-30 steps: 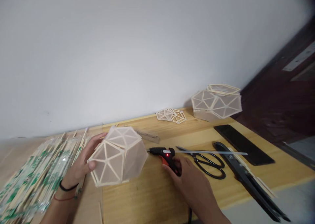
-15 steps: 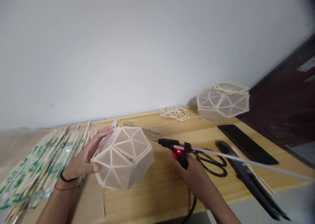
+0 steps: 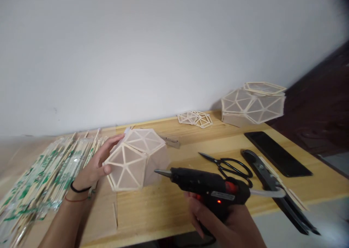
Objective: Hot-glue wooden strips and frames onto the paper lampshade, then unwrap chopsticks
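My left hand (image 3: 94, 171) grips the left side of a faceted polyhedron (image 3: 128, 164), built from thin wooden sticks with pale translucent panels. Its thumb presses the near edge while the other fingers reach round the back. In my right hand (image 3: 218, 226) is a black hot glue gun (image 3: 207, 184) with a red light lit. The gun's metal nozzle points left, a short way from the polyhedron's right side and apart from it in the picture. A translucent glue stick (image 3: 268, 193) sticks out of the gun's rear and bends.
Black-handled scissors (image 3: 236, 168), a long black cutting tool (image 3: 260, 175) and a black phone (image 3: 278, 153) lie on the right. Against the wall stand flat stick panels (image 3: 195, 119) and another polyhedron (image 3: 253, 104). Packaged chopsticks (image 3: 54, 175) cover the left; a ruler (image 3: 171, 142) lies behind.
The glue gun has come nearer to me and lower, uncovering the scissors' blades. My left hand has tilted the polyhedron, so a different set of faces shows.
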Demonstrator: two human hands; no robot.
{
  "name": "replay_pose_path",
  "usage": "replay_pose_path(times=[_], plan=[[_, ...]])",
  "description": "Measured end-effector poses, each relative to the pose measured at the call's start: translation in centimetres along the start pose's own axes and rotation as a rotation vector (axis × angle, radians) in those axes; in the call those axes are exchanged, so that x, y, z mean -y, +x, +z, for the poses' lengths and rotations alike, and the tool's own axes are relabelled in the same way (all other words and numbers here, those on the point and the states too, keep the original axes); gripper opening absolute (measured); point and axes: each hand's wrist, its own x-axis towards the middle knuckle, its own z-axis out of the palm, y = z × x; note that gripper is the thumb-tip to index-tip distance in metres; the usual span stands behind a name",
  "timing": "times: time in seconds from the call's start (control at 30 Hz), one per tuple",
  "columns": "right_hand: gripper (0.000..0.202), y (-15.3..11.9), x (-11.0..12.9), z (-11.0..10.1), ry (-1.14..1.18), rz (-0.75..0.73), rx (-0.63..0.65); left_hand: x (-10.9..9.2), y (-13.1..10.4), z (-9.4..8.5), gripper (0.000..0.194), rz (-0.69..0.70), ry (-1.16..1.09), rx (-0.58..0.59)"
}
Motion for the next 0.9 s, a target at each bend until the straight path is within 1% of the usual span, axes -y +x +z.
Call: replay_pose_path(times=[0.07,0.13,0.2,0.3,0.37,0.43,0.6,0.77,0.9], plan=[[0.04,0.2,-0.2,0.4,-0.142,-0.128,-0.048,-0.1,0.0,0.2,0.093,-0.014,0.0,-0.003],[0.031,0.5,-0.2,0.7,-0.227,-0.248,-0.064,-0.2,0.1,0.3,0.091,-0.037,-0.009,-0.02],[0.024,0.8,0.1,1.0,-0.246,-0.343,-0.054,-0.3,0.1,0.5,0.09,-0.061,-0.027,-0.031],[0.022,1.2,0.5,1.4,-0.226,-0.442,-0.038,-0.5,0.1,0.7,0.088,-0.066,-0.033,-0.032],[0.021,1.2,0.6,1.5,-0.236,-0.458,-0.041,-0.8,0.1,0.8,0.085,-0.045,-0.025,-0.032],[0.021,1.2,0.6,1.7,-0.262,-0.438,-0.059,-1.0,0.2,0.9,0.082,-0.035,-0.019,-0.031],[0.021,1.1,0.7,2.1,-0.302,-0.398,-0.116,-1.2,0.3,1.0,0.082,-0.021,-0.012,-0.025],[0.017,0.9,1.0,2.5,-0.326,-0.45,-0.146,-1.0,0.2,1.0,0.083,-0.04,-0.03,-0.015],[0.012,0.7,0.7,2.7,-0.327,-0.511,-0.152,-1.0,0.2,1.0,0.085,-0.047,-0.038,-0.003]])
